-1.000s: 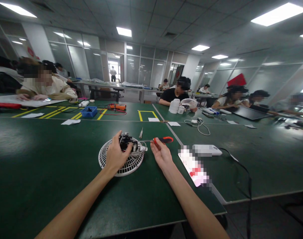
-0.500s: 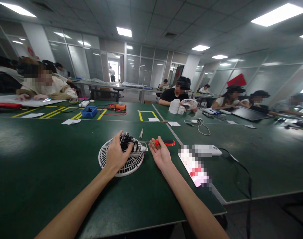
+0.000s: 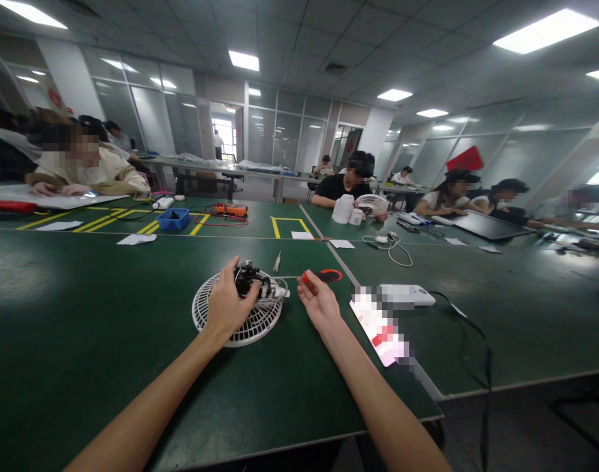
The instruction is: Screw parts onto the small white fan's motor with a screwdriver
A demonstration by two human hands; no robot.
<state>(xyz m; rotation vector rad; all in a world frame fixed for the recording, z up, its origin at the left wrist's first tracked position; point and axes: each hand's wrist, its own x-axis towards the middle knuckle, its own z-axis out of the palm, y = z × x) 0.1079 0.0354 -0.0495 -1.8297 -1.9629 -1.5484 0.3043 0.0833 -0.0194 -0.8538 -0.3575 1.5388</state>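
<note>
A white round fan grille (image 3: 253,326) lies flat on the green table (image 3: 83,328) in front of me. A black motor assembly (image 3: 253,278) with white wires sits on it. My left hand (image 3: 227,303) is closed round the left side of that assembly. My right hand (image 3: 319,301) holds the red-and-black handle of a screwdriver (image 3: 322,276). Its thin shaft points left toward the assembly. A second small screwdriver (image 3: 276,261) lies just behind the grille.
A white power bank (image 3: 407,295) with a black cable and a blurred card (image 3: 381,328) lie to my right. A blue tray (image 3: 174,219), an orange meter (image 3: 233,209), another fan (image 3: 373,204) and white cables (image 3: 392,249) are farther back. Several people sit at the far tables.
My right hand with the screwdriver shifted slightly right, then back left. The view moved a little. My left hand stays on the motor assembly.
</note>
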